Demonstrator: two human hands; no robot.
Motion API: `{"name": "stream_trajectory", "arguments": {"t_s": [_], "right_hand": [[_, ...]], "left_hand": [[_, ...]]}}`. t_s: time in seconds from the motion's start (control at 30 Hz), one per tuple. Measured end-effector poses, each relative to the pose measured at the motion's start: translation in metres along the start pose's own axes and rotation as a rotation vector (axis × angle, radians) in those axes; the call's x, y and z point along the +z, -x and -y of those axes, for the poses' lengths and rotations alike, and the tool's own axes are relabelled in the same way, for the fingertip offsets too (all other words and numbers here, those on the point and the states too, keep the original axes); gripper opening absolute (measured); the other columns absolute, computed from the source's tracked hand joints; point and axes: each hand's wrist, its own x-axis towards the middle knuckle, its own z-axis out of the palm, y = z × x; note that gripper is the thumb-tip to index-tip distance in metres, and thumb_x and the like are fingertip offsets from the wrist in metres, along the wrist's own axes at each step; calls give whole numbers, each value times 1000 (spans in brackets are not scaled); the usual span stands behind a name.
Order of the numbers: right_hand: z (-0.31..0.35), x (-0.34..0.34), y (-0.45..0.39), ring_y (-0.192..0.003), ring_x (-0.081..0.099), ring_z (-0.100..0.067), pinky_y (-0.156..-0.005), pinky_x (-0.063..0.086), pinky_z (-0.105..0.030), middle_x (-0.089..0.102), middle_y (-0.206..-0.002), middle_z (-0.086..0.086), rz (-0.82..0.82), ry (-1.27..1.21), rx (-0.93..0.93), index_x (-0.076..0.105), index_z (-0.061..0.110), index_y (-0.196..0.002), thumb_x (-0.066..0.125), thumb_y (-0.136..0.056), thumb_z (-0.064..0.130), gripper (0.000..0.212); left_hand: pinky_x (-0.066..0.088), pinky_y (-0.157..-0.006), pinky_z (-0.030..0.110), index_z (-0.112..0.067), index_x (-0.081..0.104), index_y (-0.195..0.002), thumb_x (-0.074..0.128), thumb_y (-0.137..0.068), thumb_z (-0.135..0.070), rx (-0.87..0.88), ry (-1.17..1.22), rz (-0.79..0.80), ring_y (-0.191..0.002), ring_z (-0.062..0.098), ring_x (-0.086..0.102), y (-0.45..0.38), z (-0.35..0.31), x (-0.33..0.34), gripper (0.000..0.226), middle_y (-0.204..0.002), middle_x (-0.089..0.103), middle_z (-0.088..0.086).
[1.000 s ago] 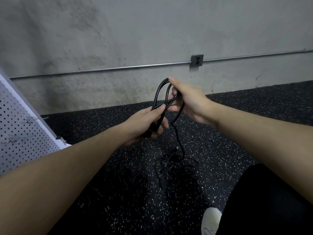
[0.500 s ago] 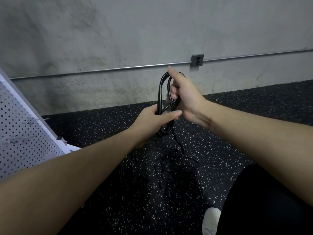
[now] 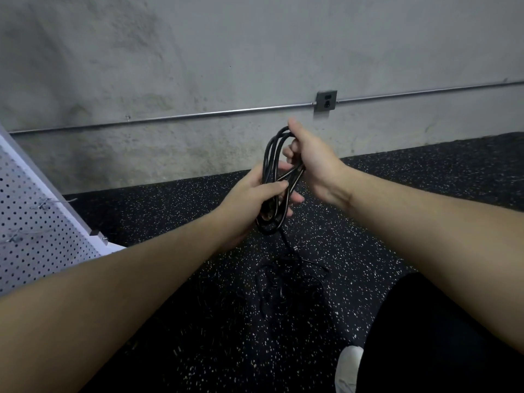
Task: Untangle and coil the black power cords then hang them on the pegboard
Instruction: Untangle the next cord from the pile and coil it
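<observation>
Currently a glossy black power cord, gathered into a long narrow coil (image 3: 273, 177), is held up in front of the grey concrete wall (image 3: 226, 52) by both hands. The left hand (image 3: 255, 199) is wrapped round the lower half of the coil, thumb laid across the strands and fingertips showing on the far side. The right hand (image 3: 309, 163) is closed on the upper part, thumb pressed along the top bend of the loops, fingers curled through them. The coil is held roughly upright, leaning slightly. One strand hangs from the coil's bottom end down to a loose tangle of black cord (image 3: 289, 282) lying on the black rubber floor with white speckles (image 3: 368, 222). It cannot be told whether that tangle is one cord or several; it is hard to separate from the dark floor.

A white perforated pegboard (image 3: 34, 228) is seen at the left edge, tilted, with thin wire hooks (image 3: 42, 204) sticking out of it. A thin metal conduit (image 3: 198, 114) is run along the wall into a grey outlet box (image 3: 326, 101), above and just right of the right hand. A white shoe (image 3: 347, 367) and a black trouser leg (image 3: 439, 336) are visible at the lower right.
</observation>
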Motion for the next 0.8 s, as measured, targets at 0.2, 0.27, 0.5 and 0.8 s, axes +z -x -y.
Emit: {"name": "stream_trajectory", "arguments": {"t_s": [0.2,0.27,0.5,0.8], "right_hand": [[-2,5,-3,-44,43,-12,-61,41,-31,47,-54,3,72,-114,30,39,22,-57,52,-99,57,57],[-4,3,1,-46,48,-10,-58,43,-29,46,-52,5,123,-113,49,38,23,-61,46,-100,62,55],[-34,-9,18,-83,68,-23,-93,47,-43,71,-92,-15,728,387,315,62,11,-108,2,-92,82,94],[-34,-51,25,-82,72,-16,-107,49,-49,77,-97,-13,829,1184,351,65,7,-96,60,-95,55,48]], "left_hand": [[55,-89,45,-22,61,-110,51,-104,-12,-52,155,74,-67,19,58,-4,1,2,15,-79,59,4],[56,-90,48,-22,62,-106,52,-104,-15,-75,154,88,-66,18,56,-3,1,-2,13,-76,56,2],[58,-64,39,-28,64,-105,53,-105,-21,56,178,-287,-64,18,61,-16,-7,-18,13,-76,61,-2],[38,-47,26,-23,63,-111,63,-100,-36,143,15,-607,-53,10,42,-19,-6,-48,17,-64,48,-8]]}}
